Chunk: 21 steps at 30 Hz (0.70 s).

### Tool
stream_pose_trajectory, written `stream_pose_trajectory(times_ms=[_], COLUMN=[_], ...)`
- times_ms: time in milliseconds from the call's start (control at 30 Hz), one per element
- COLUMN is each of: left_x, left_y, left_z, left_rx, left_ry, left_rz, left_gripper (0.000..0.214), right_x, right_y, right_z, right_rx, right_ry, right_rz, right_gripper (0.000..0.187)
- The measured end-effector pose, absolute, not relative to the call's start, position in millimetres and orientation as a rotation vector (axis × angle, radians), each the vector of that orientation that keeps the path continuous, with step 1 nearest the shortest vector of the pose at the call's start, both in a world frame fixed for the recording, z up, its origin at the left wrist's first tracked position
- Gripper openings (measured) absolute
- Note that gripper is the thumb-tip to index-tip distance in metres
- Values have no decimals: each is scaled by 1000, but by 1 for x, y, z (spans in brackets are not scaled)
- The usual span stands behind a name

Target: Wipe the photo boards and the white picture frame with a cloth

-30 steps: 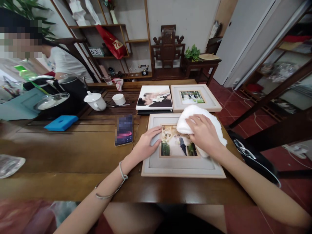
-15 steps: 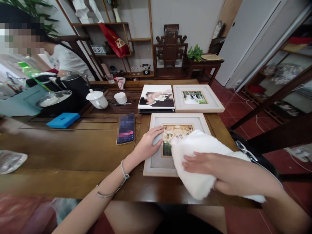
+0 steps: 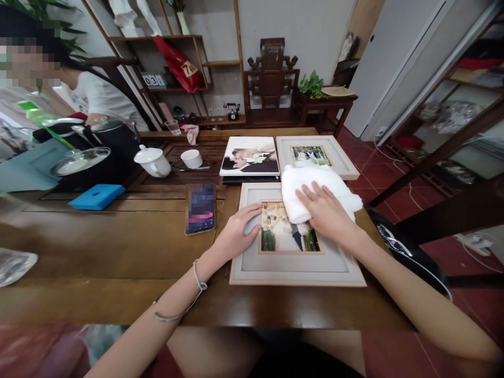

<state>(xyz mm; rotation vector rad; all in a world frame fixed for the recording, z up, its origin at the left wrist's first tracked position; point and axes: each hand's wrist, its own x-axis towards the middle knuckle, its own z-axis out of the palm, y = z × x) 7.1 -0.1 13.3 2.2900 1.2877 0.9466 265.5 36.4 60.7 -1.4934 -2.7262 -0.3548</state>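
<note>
A picture frame with a pale wide border and a photo in its middle lies flat at the table's front edge. My left hand rests on its left side, fingers stretched out and holding nothing. Under my right hand is a thick white cloth, pressed over the frame's upper right. The right fingers lie spread on top of the cloth, and the thumb is hidden. The cloth covers the photo's upper right corner and overlaps the lower edge of the second frame behind.
A photo panel lies beside the second frame. Left of the frames are a phone, a white bowl, a lidded white cup, a blue block and a black pot. A person sits at far left.
My right hand has moved the cloth away from me, from the frame's lower right to its upper right, uncovering more of the photo. My left hand stays on the frame's left side.
</note>
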Motion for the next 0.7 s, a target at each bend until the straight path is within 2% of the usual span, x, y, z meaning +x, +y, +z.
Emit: stream_pose_trajectory(times_ms=[100,333,433,600,700], left_x=[7,6,6,8,10], left_y=[-1,-1,-1,0,0], left_z=[13,12,13,14,14], left_rx=[2294,2298,2290,2244,2200], left_ry=[1283,1283,1289,1308,1319], left_rz=[948,966,947,941,952], left_gripper=[37,38,37,37,39], right_x=[259,290,297,261,225], right_y=[4,-84,-75,-30,-26], right_z=[70,99,98,87,88], right_rx=[-1439,-824,-948,-1398,-1479], right_ry=[-2900,-2998,-2958,-2968,-2984], right_rz=[-329,52,83,-274,-310], right_gripper=[69,75,76,62,50])
